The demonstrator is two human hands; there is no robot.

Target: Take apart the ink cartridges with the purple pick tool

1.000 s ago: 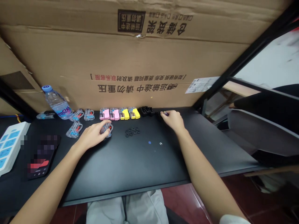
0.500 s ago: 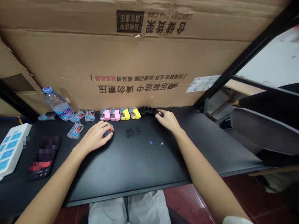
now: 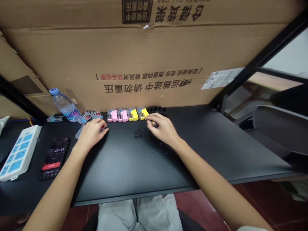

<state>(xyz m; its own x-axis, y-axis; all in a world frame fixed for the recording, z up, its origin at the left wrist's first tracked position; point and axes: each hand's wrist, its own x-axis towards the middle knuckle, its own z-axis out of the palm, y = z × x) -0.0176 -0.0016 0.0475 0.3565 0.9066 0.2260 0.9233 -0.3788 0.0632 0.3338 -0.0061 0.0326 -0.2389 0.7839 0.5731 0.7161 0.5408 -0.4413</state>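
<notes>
My left hand rests on the black table, fingers curled around a clear plastic piece with a red part inside, mostly covered by the hand. Similar clear pieces lie just behind and beside it. My right hand is closed on a small dark thing with a gold-coloured end; its full shape is hidden. Beside those fingertips lies a cluster of small black rings. Pink-and-clear toy-gun-shaped pieces and yellow-and-clear ones line the back, next to black toothed parts.
A water bottle leans at the back left. A phone and a white power strip lie at the left. Cardboard walls the back; the table's front edge runs before my lap. A blue dot marks the tabletop.
My right hand has moved from the black toothed parts toward the front left, near the rings, carrying the small dark thing. My left hand has shifted left toward the clear pieces. The view has tilted slightly.
</notes>
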